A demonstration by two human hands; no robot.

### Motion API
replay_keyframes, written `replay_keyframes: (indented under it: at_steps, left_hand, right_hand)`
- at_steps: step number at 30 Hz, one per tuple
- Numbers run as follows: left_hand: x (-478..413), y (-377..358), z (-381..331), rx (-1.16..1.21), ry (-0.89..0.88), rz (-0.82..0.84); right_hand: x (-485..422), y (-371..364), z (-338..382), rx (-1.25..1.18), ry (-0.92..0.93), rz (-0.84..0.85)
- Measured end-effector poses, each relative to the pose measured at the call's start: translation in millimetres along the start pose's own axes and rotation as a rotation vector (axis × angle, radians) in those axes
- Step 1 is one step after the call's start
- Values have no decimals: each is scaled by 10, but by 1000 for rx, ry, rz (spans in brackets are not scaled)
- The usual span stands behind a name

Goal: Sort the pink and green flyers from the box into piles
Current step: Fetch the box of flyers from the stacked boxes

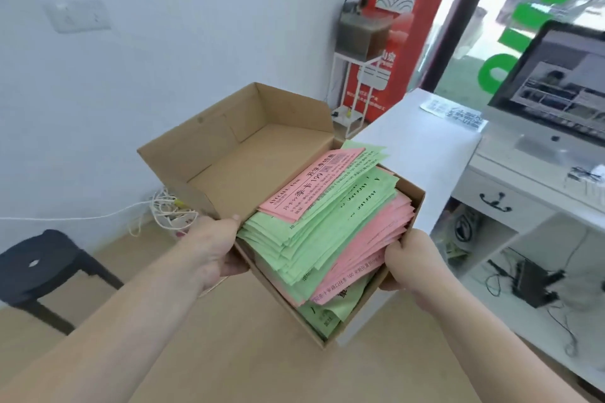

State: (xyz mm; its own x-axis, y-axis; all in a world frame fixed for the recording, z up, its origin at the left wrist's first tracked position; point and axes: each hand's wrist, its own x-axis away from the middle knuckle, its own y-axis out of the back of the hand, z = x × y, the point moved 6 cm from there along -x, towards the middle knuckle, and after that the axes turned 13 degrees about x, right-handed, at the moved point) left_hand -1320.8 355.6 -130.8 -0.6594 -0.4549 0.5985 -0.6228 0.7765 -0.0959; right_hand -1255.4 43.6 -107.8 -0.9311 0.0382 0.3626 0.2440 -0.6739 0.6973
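Note:
An open brown cardboard box [229, 154] hangs in the air in front of me, its lid flap tilted back to the left. Inside lies a loose, mixed stack of green flyers [294, 239] and pink flyers [366, 252], with one pink flyer [311, 183] on top. My left hand [216, 245] grips the box's left side, thumb over the rim. My right hand [409, 258] grips its right side, thumb touching the pink flyers.
A white counter [422, 154] stands just right of the box, with a printed sheet [455, 113] and a computer monitor [556, 82] further right. A black stool [42, 265] stands low on the left. Cables lie on the wooden floor by the wall.

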Motion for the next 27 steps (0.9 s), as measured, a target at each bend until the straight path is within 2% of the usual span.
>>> replay_keyframes:
  at_steps: [4,9,19,24,27]
  left_hand:
    - [-319,-899,39,-68,66,78]
    - [-623,-1919,139,-108,131,84]
    - [-1304,-3817,404,-83,149,-74]
    - [-1617,-4507,226,-17,138,-115]
    - [-1887,-4816,91,4,125,-136]
  right_hand:
    - [-461,444,-363,-62,-112,-54]
    - [-1300,945,-793,-67,-225,-39]
    - [-3503,1750,-1438,-117,-171,142]
    - [-4318,2163,-1441,-110,-172,185]
    - [-4819,2312,-1450,-116,-223,274]
